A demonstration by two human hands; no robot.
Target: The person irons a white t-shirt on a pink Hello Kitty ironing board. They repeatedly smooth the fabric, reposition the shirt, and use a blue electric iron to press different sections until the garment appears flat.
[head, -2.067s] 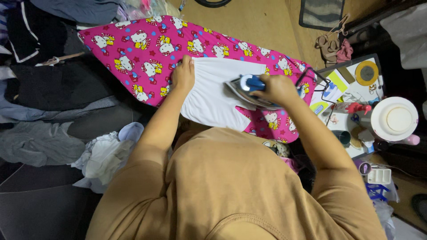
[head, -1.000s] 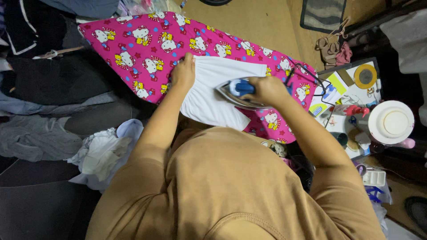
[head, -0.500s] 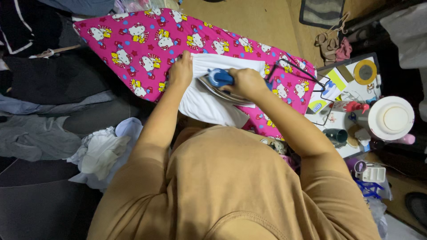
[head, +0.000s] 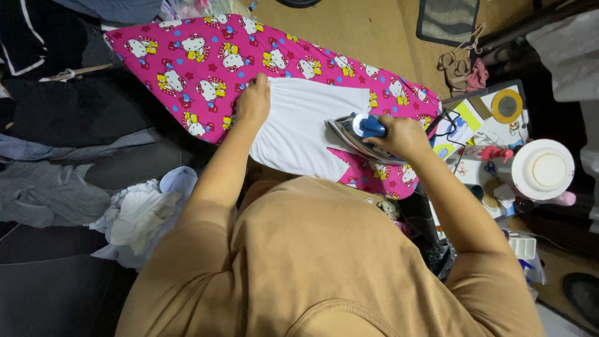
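White cloth (head: 299, 128) lies flat on the pink ironing board (head: 206, 56), near its 4 o'clock end. Risk, as I judge it: the iron (head: 355, 134) sits at the cloth's 3 o'clock edge; lingering there could scorch the fabric, and the cord (head: 446, 122) could snag on the cluttered table (head: 493, 134). Right hand (head: 402, 137): fingers wrapped shut around the iron's blue handle. Left hand (head: 253, 103): fingers flat and spread, pressing the cloth's 9 o'clock edge, well apart from the iron's tip.

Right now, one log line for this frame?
left hand: pressing white garment | right hand: gripping iron | surface: pink ironing board
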